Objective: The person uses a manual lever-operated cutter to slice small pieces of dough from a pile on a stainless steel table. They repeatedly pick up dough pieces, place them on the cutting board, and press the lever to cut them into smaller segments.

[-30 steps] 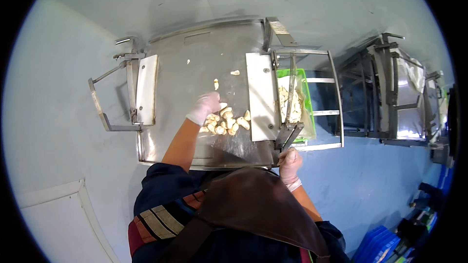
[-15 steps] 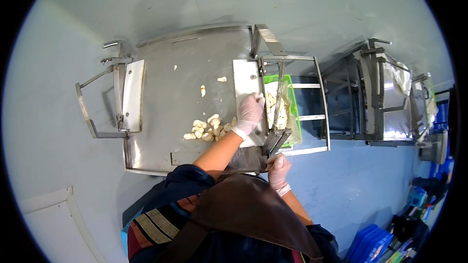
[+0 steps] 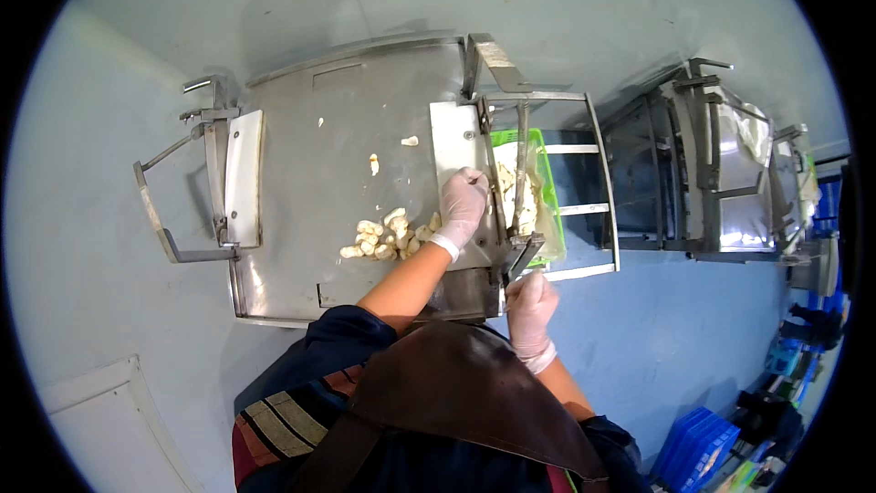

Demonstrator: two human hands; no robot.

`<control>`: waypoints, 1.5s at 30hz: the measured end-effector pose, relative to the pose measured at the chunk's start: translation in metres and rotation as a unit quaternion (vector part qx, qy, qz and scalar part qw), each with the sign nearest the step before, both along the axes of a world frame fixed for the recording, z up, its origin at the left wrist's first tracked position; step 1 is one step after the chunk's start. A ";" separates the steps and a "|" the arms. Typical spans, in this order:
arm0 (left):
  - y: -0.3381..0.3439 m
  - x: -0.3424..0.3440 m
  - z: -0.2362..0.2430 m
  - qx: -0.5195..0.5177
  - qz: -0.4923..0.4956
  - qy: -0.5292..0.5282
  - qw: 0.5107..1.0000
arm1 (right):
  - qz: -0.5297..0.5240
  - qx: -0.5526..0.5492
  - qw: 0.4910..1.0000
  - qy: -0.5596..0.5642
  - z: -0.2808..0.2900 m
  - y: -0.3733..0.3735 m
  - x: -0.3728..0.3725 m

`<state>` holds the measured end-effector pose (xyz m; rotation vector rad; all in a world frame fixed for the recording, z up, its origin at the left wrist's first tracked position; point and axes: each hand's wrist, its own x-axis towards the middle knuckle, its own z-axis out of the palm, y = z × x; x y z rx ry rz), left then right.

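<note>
Since half a second ago the left hand [image 3: 464, 204] has stayed at the right edge of the steel table [image 3: 338, 137], by the metal plate, after swinging there from the pile of pale pieces [image 3: 388, 236] a second ago; the right hand [image 3: 529, 306] has hardly shifted.

Nearest the body, at about five o'clock from the table's middle, the gloved right hand grips the end of a metal lever handle [image 3: 520, 256], fingers wrapped round it. Just beyond, at about three o'clock, the gloved left hand rests on the upright steel plate [image 3: 453, 137], fingers curled narrow; whether they pinch a piece I cannot tell. The pale pieces lie heaped on the table touching that wrist's left side, at about six o'clock, with two stray bits [image 3: 374, 162] farther up the surface.

Right of the plate, a green crate [image 3: 547, 210] lined with clear plastic sits inside a steel frame [image 3: 598, 173] and holds more pale pieces. Farther off at three o'clock stands a second steel workstation [image 3: 712, 173], and blue crates [image 3: 698, 443] sit at five o'clock.
</note>
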<state>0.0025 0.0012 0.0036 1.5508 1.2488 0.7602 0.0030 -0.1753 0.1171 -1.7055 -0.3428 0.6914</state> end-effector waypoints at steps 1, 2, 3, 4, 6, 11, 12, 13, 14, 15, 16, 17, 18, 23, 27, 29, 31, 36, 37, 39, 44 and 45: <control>0.001 0.003 -0.001 -0.036 0.006 -0.013 0.999 | 0.002 0.005 1.000 -0.003 -0.019 -0.008 -0.002; 0.002 0.006 -0.008 -0.071 0.013 -0.028 0.997 | 0.003 0.028 0.999 -0.034 -0.039 -0.016 -0.005; -0.001 0.008 -0.013 -0.111 0.017 -0.039 0.993 | 0.015 0.047 0.997 -0.050 -0.057 -0.024 -0.004; -0.002 0.009 -0.004 -0.058 0.010 -0.011 0.998 | 0.008 0.041 0.999 -0.031 -0.049 -0.023 -0.003; 0.003 0.003 -0.001 -0.024 -0.011 0.041 0.999 | 0.004 0.005 1.000 -0.001 -0.002 -0.002 0.001; 0.021 -0.001 -0.041 -0.077 -0.048 -0.036 0.995 | 0.016 -0.019 0.999 -0.029 -0.007 -0.003 -0.001; 0.015 0.008 -0.014 -0.188 -0.074 -0.073 0.977 | 0.013 0.030 0.999 -0.039 -0.047 -0.023 0.000; 0.017 0.006 -0.018 -0.152 -0.066 -0.054 0.985 | 0.009 0.013 1.000 -0.016 -0.039 -0.020 0.000; 0.021 0.006 -0.027 -0.115 -0.055 -0.034 0.991 | 0.009 -0.003 1.000 0.008 -0.020 -0.010 0.001; 0.020 0.002 -0.037 -0.083 -0.045 -0.008 0.995 | 0.006 -0.024 0.999 0.036 0.000 -0.002 0.002; 0.016 -0.004 -0.038 -0.067 -0.053 0.011 0.996 | 0.004 -0.034 0.999 0.012 0.023 0.011 0.006; 0.018 -0.003 -0.027 -0.045 -0.068 0.021 0.996 | -0.005 -0.019 0.998 0.066 0.044 0.022 0.012; 0.018 -0.003 -0.020 -0.024 -0.083 0.031 0.996 | -0.009 -0.025 0.999 0.043 0.031 0.015 0.009; 0.018 0.004 -0.022 -0.072 -0.089 0.009 0.993 | -0.002 0.028 0.999 -0.025 -0.033 -0.011 -0.006; 0.018 -0.002 -0.025 -0.010 -0.081 0.058 0.995 | -0.001 -0.042 0.999 0.019 0.033 0.016 0.007; 0.021 0.000 -0.033 -0.019 -0.067 0.041 0.997 | 0.008 -0.023 0.999 0.025 0.008 0.005 0.006; 0.020 0.010 -0.009 -0.059 -0.101 0.051 0.992 | 0.011 0.035 0.999 0.001 -0.046 -0.022 -0.001; 0.017 0.001 -0.013 0.015 -0.092 0.129 0.987 | 0.027 -0.028 0.999 0.032 0.037 0.015 0.012; 0.020 0.003 -0.014 0.037 -0.101 0.135 0.985 | 0.026 -0.019 0.999 0.024 0.032 0.012 0.011; 0.024 0.006 -0.015 -0.063 -0.106 0.115 0.986 | 0.022 -0.002 1.000 0.003 -0.004 -0.002 0.005; 0.016 0.018 0.010 -0.270 -0.075 0.046 0.959 | 0.059 0.051 0.997 -0.009 -0.075 -0.032 0.001; 0.017 0.019 0.003 -0.265 -0.075 0.044 0.960 | 0.067 0.055 0.996 -0.012 -0.075 -0.033 0.000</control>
